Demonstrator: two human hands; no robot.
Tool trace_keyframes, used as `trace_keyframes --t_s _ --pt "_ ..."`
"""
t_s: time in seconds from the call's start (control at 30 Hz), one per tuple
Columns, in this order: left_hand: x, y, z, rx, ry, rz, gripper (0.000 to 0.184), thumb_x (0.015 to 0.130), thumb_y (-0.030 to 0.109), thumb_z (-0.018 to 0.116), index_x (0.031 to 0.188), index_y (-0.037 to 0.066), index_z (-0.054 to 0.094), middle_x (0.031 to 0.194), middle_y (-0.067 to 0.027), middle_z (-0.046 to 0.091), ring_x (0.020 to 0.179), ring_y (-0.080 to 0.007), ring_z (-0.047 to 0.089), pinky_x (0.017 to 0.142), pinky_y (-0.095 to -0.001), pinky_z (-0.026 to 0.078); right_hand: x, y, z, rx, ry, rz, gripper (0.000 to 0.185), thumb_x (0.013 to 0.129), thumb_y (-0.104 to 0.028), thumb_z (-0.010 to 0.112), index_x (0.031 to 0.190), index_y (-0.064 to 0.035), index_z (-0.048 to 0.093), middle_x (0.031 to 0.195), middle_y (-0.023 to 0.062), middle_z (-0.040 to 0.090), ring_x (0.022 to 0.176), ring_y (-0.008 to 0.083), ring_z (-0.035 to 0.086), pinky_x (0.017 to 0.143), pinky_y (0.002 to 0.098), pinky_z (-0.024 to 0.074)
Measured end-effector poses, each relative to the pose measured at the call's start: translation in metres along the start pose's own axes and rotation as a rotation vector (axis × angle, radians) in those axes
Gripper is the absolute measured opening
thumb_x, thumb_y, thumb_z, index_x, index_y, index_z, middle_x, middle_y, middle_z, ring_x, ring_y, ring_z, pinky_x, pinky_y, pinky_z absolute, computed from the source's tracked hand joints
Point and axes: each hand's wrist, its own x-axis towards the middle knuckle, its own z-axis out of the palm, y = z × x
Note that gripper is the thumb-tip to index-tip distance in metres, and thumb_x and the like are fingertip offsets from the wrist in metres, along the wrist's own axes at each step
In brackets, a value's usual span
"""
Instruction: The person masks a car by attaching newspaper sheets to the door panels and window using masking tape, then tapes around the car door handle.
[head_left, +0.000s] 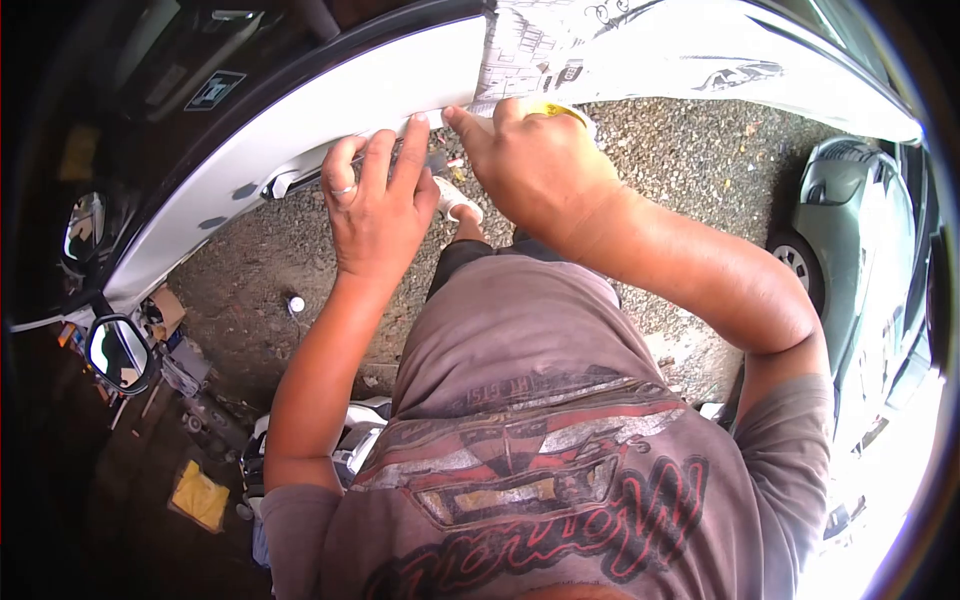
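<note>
A white car door (385,80) curves across the top of the head view, with its handle (285,183) at the left. Printed white covering sheet (630,55) lies over the car body to the right of the door panel. My left hand (375,215) has its fingers apart, the tips at the door's near side. Close beside it, my right hand (540,165) is closed around a yellow-sided roll of tape (560,112), mostly hidden by the hand. My right index fingertip points at the seam between panel and sheet; whether a strip of tape runs there, I cannot tell.
A side mirror (118,353) sticks out at the left. Another car (850,230) stands at the right. On the gravel ground (690,150) are a small white item (296,304) and a yellow cloth-like piece (200,496). Boxes and clutter (165,310) lie at the lower left.
</note>
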Motion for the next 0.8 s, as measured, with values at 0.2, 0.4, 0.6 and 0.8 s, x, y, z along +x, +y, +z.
trace_keyframes --t_s 0.2,0.4,0.6,0.8 --pt "0.005 0.005 -0.004 0.005 -0.049 -0.009 0.065 0.082 0.019 0.085 0.146 0.018 0.069 0.129 -0.0080 0.062 0.123 -0.0352 0.052 0.107 -0.0480 0.048 -0.005 0.010 0.020 0.144 0.054 0.020 0.066 0.092 -0.025 0.076 0.154 -0.0097 0.059 0.101 0.0148 0.069 0.083 0.0294 0.078 0.074 0.0405 0.0640" --pt "0.010 0.011 -0.012 0.090 -0.119 0.030 0.068 0.082 0.020 0.086 0.148 0.019 0.068 0.131 -0.0118 0.060 0.123 -0.0372 0.051 0.108 -0.0493 0.047 -0.009 0.020 0.040 0.261 0.133 0.000 0.059 0.094 -0.020 0.070 0.150 -0.0063 0.062 0.104 0.0168 0.069 0.082 0.0292 0.078 0.070 0.0398 0.0640" --pt "0.015 0.014 -0.016 0.151 -0.179 0.054 0.070 0.081 0.021 0.087 0.149 0.019 0.068 0.130 -0.0122 0.058 0.122 -0.0374 0.049 0.108 -0.0495 0.047 -0.012 0.027 0.061 0.404 0.222 -0.013 0.061 0.094 -0.013 0.066 0.154 -0.0102 0.060 0.107 0.0154 0.065 0.087 0.0291 0.078 0.076 0.0414 0.0650" --pt "0.018 0.015 -0.020 0.160 -0.207 0.074 0.070 0.082 0.021 0.087 0.149 0.018 0.068 0.129 -0.0138 0.058 0.123 -0.0390 0.049 0.108 -0.0507 0.047 -0.012 0.027 0.068 0.554 0.234 0.003 0.064 0.091 -0.011 0.067 0.155 -0.0109 0.060 0.107 0.0162 0.066 0.090 0.0309 0.077 0.076 0.0424 0.0648"
